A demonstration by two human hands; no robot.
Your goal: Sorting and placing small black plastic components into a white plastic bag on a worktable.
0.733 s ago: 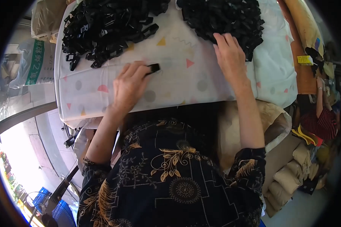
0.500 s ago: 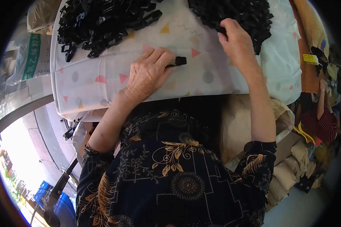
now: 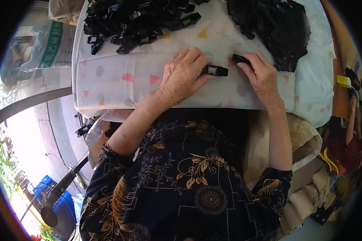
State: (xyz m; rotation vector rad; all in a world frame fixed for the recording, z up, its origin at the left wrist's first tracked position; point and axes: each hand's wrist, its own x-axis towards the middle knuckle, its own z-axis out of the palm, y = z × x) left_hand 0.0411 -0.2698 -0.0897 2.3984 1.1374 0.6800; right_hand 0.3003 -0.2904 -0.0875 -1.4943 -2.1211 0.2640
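My left hand (image 3: 184, 75) is closed around a small black plastic part (image 3: 218, 71), whose end with a rectangular opening sticks out to the right. Facing it, my right hand (image 3: 263, 75) pinches another black plastic piece (image 3: 240, 60) between thumb and fingers. A gap separates the two pieces. Both hands are just above the patterned white tablecloth (image 3: 116, 90). Behind my left hand lies a heap of black plastic parts (image 3: 136, 24), several with rectangular openings. A second heap of black pieces (image 3: 275, 32) lies beyond my right hand.
Clear bags with a green band (image 3: 50, 44) stand left of the table. An open sack (image 3: 301, 140) is under the table's right front edge. At far right another person's striped sleeve (image 3: 346, 154) shows beside stacked sacks (image 3: 305, 201). A black stand fan (image 3: 54, 201) is at lower left.
My right hand has come back from the right heap toward my left hand, now with a black piece in its fingers. My left hand still holds its part. The whole view has shifted slightly.
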